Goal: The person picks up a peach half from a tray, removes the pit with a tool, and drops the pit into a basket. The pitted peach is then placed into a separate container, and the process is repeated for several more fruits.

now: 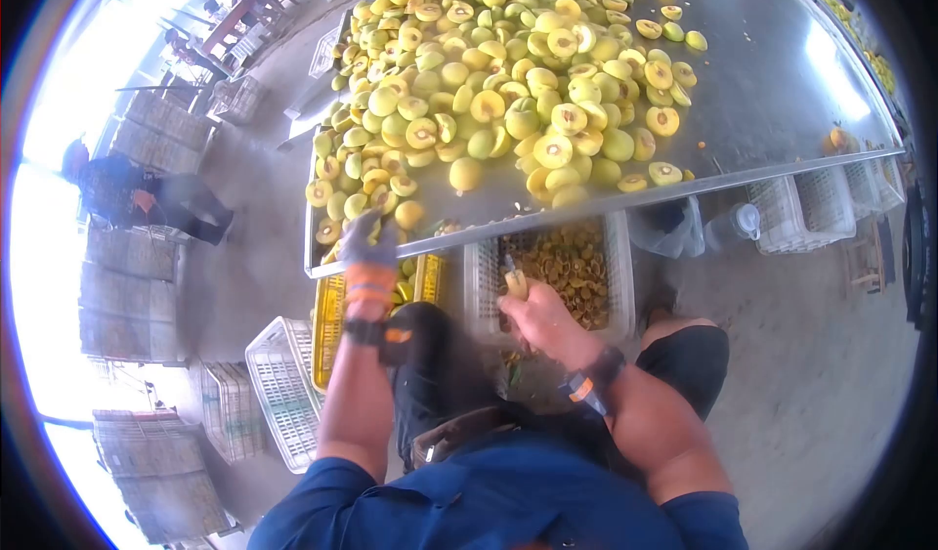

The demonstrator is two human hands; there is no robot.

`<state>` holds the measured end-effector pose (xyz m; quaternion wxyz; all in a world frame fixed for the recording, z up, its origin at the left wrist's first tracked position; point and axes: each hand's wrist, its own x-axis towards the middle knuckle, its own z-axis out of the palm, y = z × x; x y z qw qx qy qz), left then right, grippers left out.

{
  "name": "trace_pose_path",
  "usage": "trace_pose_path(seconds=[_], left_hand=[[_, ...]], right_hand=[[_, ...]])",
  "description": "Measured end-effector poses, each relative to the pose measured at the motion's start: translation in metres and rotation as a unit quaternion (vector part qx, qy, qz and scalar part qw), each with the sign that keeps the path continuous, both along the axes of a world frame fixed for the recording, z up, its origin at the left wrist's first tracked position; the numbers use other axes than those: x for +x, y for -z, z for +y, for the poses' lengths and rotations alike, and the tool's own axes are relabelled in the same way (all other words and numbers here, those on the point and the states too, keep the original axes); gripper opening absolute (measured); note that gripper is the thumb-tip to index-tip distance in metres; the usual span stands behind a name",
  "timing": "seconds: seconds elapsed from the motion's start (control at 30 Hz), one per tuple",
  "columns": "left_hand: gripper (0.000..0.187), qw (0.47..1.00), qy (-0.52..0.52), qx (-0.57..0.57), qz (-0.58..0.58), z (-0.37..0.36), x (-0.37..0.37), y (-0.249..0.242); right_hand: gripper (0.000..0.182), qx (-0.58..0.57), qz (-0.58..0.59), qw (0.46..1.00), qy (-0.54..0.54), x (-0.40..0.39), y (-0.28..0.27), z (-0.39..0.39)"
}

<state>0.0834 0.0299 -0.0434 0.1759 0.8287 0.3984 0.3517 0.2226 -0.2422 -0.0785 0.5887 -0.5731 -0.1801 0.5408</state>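
Note:
My left hand point(369, 240), in a grey glove with an orange cuff, is at the table's front left edge, right by the halved yellow-green fruits point(403, 187). Motion smears its fingers, and I cannot tell if they grip a piece. My right hand point(535, 314), bare, is closed round the handle of a short wooden-handled tool point(515, 278) with a metal tip pointing away from me. Below that tool, a white crate point(618, 276) holds brownish fruit scraps. Under my left wrist, a yellow crate point(427, 281) has some green-yellow pieces inside.
The metal table point(772, 71) has a raised rim along its front. White crates point(803, 210) and a plastic jug point(733, 228) stand below it on the right. An upright-tilted white crate point(283, 384) is at my left. Another person point(147, 193) is farther left near stacked crates point(132, 296).

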Motion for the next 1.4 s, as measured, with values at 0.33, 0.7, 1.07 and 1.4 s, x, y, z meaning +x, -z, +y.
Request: trace_pose_path(seconds=[0.33, 0.7, 1.07, 1.4], left_hand=[[0.053, 0.979, 0.115, -0.016, 0.168, 0.002, 0.139, 0.024], [0.032, 0.928, 0.341, -0.144, 0.03, -0.081, 0.061, -0.023], [0.061, 0.935, 0.341, -0.017, 0.096, -0.103, 0.063, -0.021], [0.057, 0.95, 0.294, -0.095, 0.039, -0.103, 0.058, 0.008]], right_hand=[[0.031, 0.003, -0.057, 0.998, 0.016, 0.017, -0.024, -0.003], [0.027, 0.019, -0.277, 0.96, 0.037, 0.02, -0.058, -0.005], [0.023, 0.009, -0.378, 0.926, 0.001, 0.017, -0.043, -0.017], [0.03, 0.036, -0.311, 0.949, 0.026, 0.013, -0.031, -0.018]])
